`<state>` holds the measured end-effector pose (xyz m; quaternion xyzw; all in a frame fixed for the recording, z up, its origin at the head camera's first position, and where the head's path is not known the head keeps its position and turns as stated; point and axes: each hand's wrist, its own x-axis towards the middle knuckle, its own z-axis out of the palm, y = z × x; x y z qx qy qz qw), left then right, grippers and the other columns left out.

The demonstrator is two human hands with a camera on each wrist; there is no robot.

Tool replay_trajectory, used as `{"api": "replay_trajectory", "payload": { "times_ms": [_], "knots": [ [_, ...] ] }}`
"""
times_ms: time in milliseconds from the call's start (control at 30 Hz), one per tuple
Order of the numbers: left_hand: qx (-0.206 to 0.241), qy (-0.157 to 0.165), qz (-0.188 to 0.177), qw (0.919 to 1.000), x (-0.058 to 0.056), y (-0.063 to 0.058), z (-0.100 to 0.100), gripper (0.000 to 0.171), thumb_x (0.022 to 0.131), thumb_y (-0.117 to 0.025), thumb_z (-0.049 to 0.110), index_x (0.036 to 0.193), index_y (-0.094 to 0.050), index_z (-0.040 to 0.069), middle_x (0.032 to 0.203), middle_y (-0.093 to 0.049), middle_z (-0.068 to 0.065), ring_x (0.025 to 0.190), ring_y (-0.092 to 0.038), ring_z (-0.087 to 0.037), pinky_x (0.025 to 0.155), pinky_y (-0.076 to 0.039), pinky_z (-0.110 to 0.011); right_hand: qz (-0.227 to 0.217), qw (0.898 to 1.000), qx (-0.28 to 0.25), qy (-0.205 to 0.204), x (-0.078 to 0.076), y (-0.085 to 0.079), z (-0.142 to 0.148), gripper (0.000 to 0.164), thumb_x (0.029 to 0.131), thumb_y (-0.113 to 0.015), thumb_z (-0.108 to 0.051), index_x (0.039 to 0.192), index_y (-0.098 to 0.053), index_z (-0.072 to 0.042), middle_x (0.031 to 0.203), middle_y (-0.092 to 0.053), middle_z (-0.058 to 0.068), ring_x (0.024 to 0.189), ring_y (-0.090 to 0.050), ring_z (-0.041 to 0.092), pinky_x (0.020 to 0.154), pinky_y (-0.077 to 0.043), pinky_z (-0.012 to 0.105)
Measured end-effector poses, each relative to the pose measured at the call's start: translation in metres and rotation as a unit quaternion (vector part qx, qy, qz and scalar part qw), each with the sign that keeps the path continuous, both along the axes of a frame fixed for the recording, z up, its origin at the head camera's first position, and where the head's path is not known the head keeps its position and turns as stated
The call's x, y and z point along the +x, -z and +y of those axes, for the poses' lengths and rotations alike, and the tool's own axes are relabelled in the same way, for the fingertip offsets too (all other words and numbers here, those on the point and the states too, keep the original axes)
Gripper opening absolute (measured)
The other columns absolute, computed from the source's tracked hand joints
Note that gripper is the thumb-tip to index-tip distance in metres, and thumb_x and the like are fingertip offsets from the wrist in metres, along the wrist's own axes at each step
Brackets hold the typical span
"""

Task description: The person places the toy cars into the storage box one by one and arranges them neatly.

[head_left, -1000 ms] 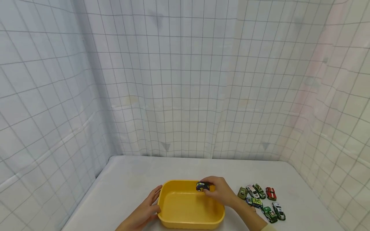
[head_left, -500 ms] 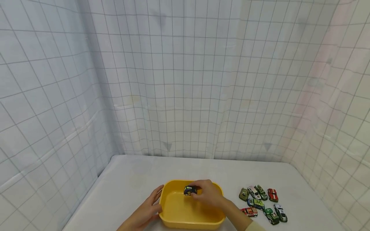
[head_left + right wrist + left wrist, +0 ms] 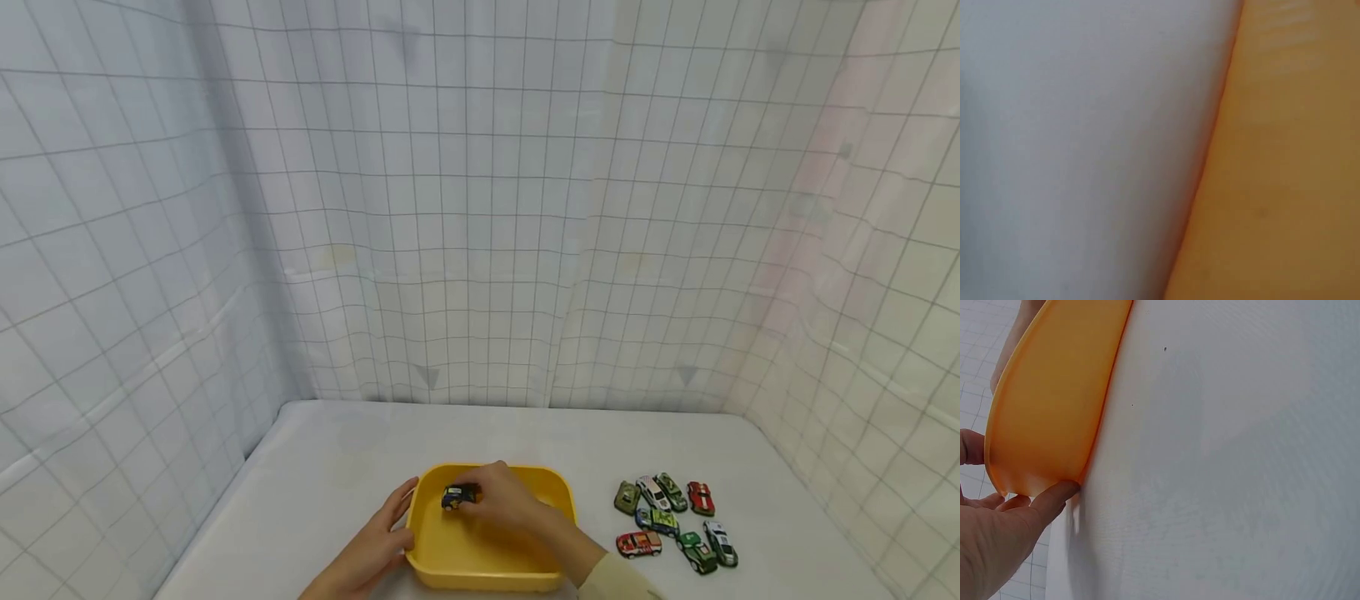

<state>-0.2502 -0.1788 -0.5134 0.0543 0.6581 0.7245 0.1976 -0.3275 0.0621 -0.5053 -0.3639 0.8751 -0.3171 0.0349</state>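
My right hand pinches a small dark toy car with yellow markings over the left part of a yellow plastic bin. The right wrist view shows only the bin's wall and a white surface; that hand and the car are outside it. My left hand rests against the bin's left end, thumb at the rim and the other fingers extended along the outside. In the left wrist view, fingertips of this hand touch the bin's outer wall.
Several toy cars lie grouped on the white table right of the bin, among them a red one, an orange-red one, a green one and a white one. White gridded curtains enclose the table's back and sides.
My right hand has carried the dark toy car leftward across the bin. The orange-red car, earlier mostly behind the right forearm, now shows fully. My left hand stays at the bin's left end.
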Motion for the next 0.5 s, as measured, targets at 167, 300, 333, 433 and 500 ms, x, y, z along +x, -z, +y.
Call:
{"api": "replay_trajectory", "payload": {
  "times_ms": [167,300,333,433,500],
  "knots": [
    [0.002,-0.001,0.003,1.0,-0.001,0.001,0.0,0.094,0.088,-0.051,-0.007,0.167,-0.002,0.009,0.167,0.007,-0.03,0.15,-0.013,-0.054,0.105,-0.045,-0.06,0.06,0.997,0.034,-0.018,-0.004,0.003,-0.015,0.029,0.091,-0.08,-0.018,0.121,-0.079,-0.015,0.112,-0.073,-0.014,0.106,-0.064,0.0,0.096,-0.052,0.025],
    [0.002,-0.002,0.003,1.0,-0.001,0.003,-0.001,0.095,0.088,-0.051,-0.008,0.167,-0.001,0.009,0.167,0.007,-0.031,0.149,-0.012,-0.055,0.105,-0.044,-0.062,0.068,0.996,0.05,-0.018,-0.006,0.007,-0.021,0.029,0.091,-0.08,-0.018,0.12,-0.079,-0.015,0.112,-0.073,-0.014,0.106,-0.064,0.0,0.095,-0.051,0.022],
    [0.002,-0.001,0.003,1.0,-0.001,0.003,-0.002,0.095,0.088,-0.051,-0.008,0.167,-0.001,0.009,0.167,0.008,-0.031,0.149,-0.011,-0.056,0.105,-0.044,-0.063,0.063,0.996,0.053,-0.016,-0.006,0.008,-0.022,0.029,0.091,-0.08,-0.018,0.12,-0.079,-0.015,0.112,-0.073,-0.014,0.106,-0.064,0.0,0.096,-0.051,0.023],
    [0.001,0.005,0.004,1.0,0.0,0.004,-0.002,0.094,0.088,-0.05,-0.008,0.166,0.0,0.008,0.167,0.009,-0.031,0.149,-0.011,-0.056,0.105,-0.044,-0.063,0.062,0.996,0.064,-0.012,-0.005,0.011,-0.024,0.028,0.091,-0.08,-0.018,0.119,-0.079,-0.015,0.111,-0.073,-0.014,0.105,-0.064,0.0,0.095,-0.051,0.022],
    [0.0,0.008,0.007,0.9999,0.001,0.003,-0.002,0.094,0.089,-0.05,-0.007,0.166,0.0,0.008,0.167,0.009,-0.031,0.149,-0.009,-0.056,0.105,-0.043,-0.064,0.068,0.995,0.068,-0.016,-0.005,0.012,-0.024,0.028,0.091,-0.08,-0.017,0.119,-0.079,-0.015,0.111,-0.073,-0.013,0.105,-0.064,0.0,0.094,-0.051,0.022]
  ]
}}
